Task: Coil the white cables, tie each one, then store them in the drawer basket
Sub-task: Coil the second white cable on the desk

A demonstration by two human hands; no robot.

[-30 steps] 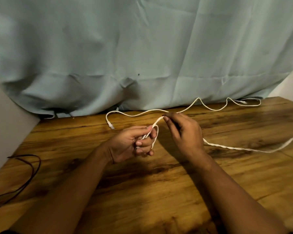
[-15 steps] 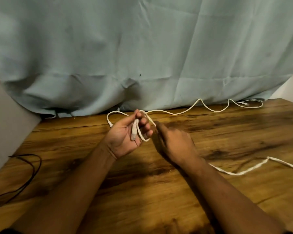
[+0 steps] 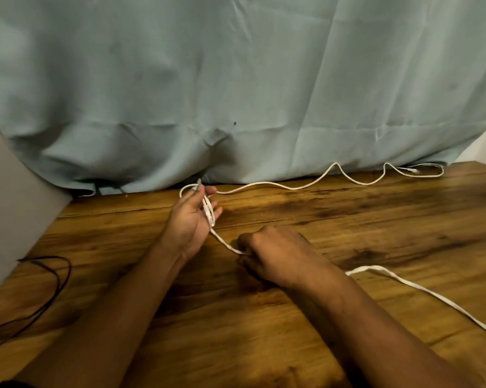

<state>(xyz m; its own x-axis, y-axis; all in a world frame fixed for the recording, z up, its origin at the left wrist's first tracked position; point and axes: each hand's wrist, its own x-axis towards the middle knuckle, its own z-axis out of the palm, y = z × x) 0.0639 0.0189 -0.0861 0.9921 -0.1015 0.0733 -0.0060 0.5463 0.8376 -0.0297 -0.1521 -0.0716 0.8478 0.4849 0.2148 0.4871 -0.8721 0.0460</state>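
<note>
Two white cables are counted. One flat white cable (image 3: 226, 243), ribbon-like, is held at the centre of the view: loops of it are grasped in the left hand (image 3: 192, 219), which is turned palm up with the fingers loosely curled round them, and one pale plug (image 3: 208, 217) is seen lying across the palm. From there a taut stretch is led toward 4 o'clock into the right hand (image 3: 278, 256), which is clenched round it, knuckles up. The tail is seen emerging beyond the right wrist and is laid across the table toward 4 o'clock, out of view. One thin round white cable (image 3: 292, 188) is laid in loose waves along the far edge, from 12 to 2 o'clock, ended by one small plug (image 3: 412, 170); whether it is touched by the left fingertips cannot be told. Both are borne by one wooden table (image 3: 348, 219), brown, dark-grained and glossy. One thin black cable (image 3: 40, 258) is looped at 8 o'clock. One creased pale blue-green cloth (image 3: 236, 79) is hung at 12 o'clock.
</note>
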